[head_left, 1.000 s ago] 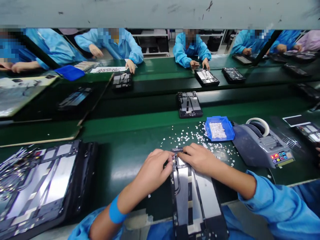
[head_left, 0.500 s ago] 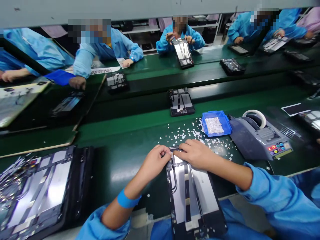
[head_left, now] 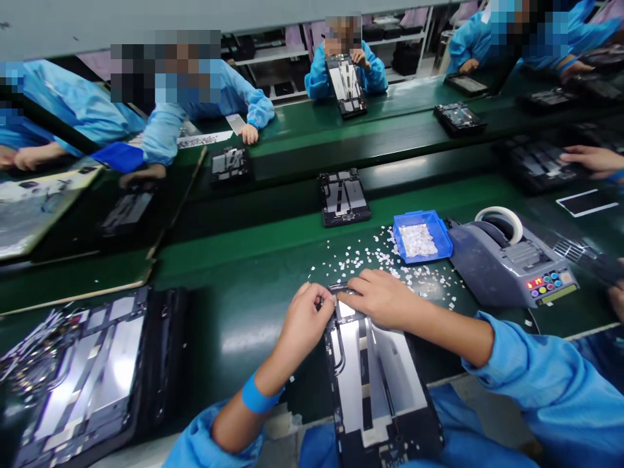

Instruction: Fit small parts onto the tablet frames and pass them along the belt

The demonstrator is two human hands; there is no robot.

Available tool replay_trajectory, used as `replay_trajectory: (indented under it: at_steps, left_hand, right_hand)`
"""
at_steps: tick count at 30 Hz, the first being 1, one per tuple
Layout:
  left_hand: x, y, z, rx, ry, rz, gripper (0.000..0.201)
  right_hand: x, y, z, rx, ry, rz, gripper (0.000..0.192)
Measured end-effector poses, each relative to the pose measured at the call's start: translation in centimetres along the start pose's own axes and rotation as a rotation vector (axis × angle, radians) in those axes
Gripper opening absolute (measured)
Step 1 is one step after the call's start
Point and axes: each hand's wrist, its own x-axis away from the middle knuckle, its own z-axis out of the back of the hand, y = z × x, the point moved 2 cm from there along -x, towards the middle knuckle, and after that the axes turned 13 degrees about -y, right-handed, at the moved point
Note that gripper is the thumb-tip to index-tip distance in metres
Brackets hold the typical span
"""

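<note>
An opened tablet (head_left: 400, 377) with bare silver battery panels and black strips lies in front of me, its near end jutting past the bench edge. At its far left corner, my left hand (head_left: 306, 318) has thumb and forefinger pinched together; whatever is between them is too small to make out. My right hand (head_left: 383, 298) is bent over the tablet's far edge, with its fingertips close to my left ones. Small white pieces (head_left: 358, 261) are scattered on the bench beyond my hands. A blue tray (head_left: 423, 258) holds more of them.
A grey tape dispenser (head_left: 517, 270) with a lit display stands at the right. At the left are more opened tablets (head_left: 92, 370) with loose cables on top. Another tablet (head_left: 345, 198) lies ahead. Co-workers in blue sleeves sit opposite; a co-worker's hand (head_left: 597, 158) reaches in at right.
My hands keep nearly the same place on the tablet. At the right, a co-worker's hand has come in at a tablet there. The person opposite has shifted the raised tablet slightly up and left.
</note>
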Motion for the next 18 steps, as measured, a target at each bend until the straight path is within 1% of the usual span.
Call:
replay_trajectory:
  at_steps: [5,7,8,11,14,16,18]
  left_hand:
    - [0.3,-0.3,-1.2,0.062,0.103,0.039,0.009]
    - [0.3,-0.5,-1.5,0.154,0.144,0.096,0.006]
    - [0.3,-0.7,-1.6,0.217,0.153,0.129,0.009]
    - [0.0,-0.8,-2.0,0.418,0.138,0.190,0.022]
    - [-0.5,-0.7,-2.2,0.600,0.079,0.201,0.026]
    - [-0.9,-0.7,-2.2,0.674,0.040,0.214,0.024]
    - [-1.1,-0.7,-2.1,0.673,0.020,0.214,0.022]
  right_hand:
    - [0.0,0.0,0.0,0.005,-0.010,-0.013,0.026]
    - [0.0,0.0,-0.1,0.001,-0.020,-0.013,0.027]
    - [0.0,0.0,-0.1,0.000,-0.023,-0.012,0.028]
    - [0.1,0.0,-0.2,-0.001,-0.027,-0.011,0.027]
    - [0.1,0.0,-0.3,0.012,-0.024,-0.011,0.027]
    - [0.1,0.0,-0.4,0.025,-0.023,-0.011,0.027]
    - [0.2,0.1,-0.6,0.033,-0.020,-0.011,0.027]
